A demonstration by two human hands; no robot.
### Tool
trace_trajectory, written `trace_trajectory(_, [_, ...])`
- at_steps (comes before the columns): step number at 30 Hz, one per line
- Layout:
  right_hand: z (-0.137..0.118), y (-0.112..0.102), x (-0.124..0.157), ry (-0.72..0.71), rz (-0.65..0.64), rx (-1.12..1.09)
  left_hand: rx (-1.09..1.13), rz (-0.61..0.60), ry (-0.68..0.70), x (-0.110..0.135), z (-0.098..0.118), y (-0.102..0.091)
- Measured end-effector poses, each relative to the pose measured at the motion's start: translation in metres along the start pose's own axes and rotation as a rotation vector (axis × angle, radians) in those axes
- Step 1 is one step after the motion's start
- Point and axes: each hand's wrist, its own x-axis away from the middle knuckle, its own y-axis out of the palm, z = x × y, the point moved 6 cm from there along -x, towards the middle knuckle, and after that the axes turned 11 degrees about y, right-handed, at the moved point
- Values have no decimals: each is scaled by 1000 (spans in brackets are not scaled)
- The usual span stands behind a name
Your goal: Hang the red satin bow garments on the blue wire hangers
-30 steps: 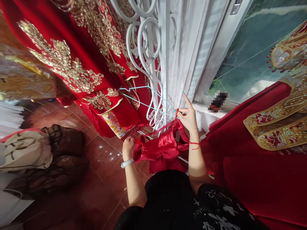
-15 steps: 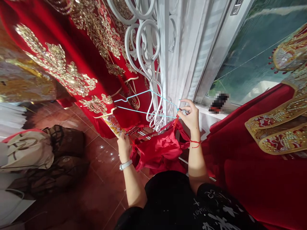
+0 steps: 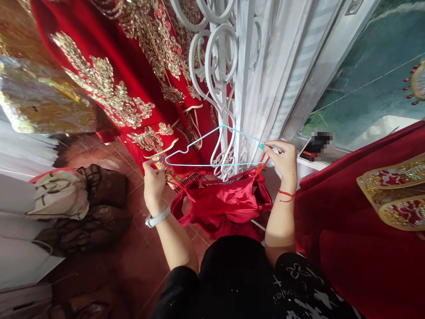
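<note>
A light-blue wire hanger (image 3: 192,165) is held out in front of me, its metal hook up by the white scrollwork stand. My right hand (image 3: 284,159) pinches the hanger's right end together with a thin red strap. Below hangs a shiny red satin garment (image 3: 219,199) with shoulder straps. On the other side, my left hand (image 3: 154,186) is closed on the garment's left strap, just outside the hanger's left end. That strap is stretched out from the garment; the fingertips' exact grip is partly hidden.
Red garments with gold embroidery (image 3: 109,84) hang at the left, beside a white scrollwork metal stand (image 3: 221,53). Bags (image 3: 59,195) sit on the tiled floor (image 3: 139,235). A window (image 3: 361,79), white curtain (image 3: 282,53) and red embroidered cloth (image 3: 348,252) are at the right.
My hands have spread apart, the left one moving left and up with the strap. The hanger now appears more level, and the garment is stretched wider. The view has shifted slightly.
</note>
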Motion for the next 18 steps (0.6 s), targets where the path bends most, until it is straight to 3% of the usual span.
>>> trace_trajectory(5, [-4, -5, -6, -35, 0, -22, 253, 59, -68, -10, 25, -2])
trace_trajectory(9, [-3, -6, -10, -35, -16, -34, 365, 46, -60, -20, 58, 9])
trace_trajectory(15, [2, 0, -13, -21, -46, -66, 350, -110, 100, -16, 112, 42])
trace_trajectory(18, [3, 5, -15, -36, -41, -46, 241, -208, 122, -4, 126, 53])
